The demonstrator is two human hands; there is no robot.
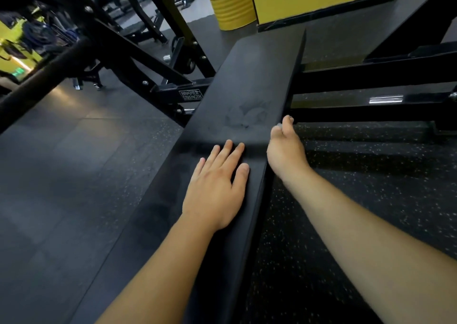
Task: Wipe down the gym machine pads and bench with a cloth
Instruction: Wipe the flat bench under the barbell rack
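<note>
While its straight fingers (228, 150) lie flat and released on the black vinyl, the left hand (215, 190) presses palm-down on the bench (249, 84), near the pad's right edge. Just beside it, at about two o'clock, the right hand (284, 148) curls over that edge, its fingers wrapped down the side wall; a pale scrap peeps out at the thumb tip, at twelve o'clock of that hand, perhaps the cloth, though too little shows to tell. The bench runs as a long, narrow pad from six o'clock up toward one o'clock, with a dull smudge on its top at twelve o'clock of the left hand. Judged from its look, the pad is firm, padded and fixed to a heavy steel frame (173, 93), so it should not shift under wiping pressure; its smooth skin may be slick when damp. A cloth would be light and limp, best bunched in the palm and driven along the pad's length. Speckled rubber floor (371, 187) lies at three o'clock, a yellow drum (230, 4) at twelve.
</note>
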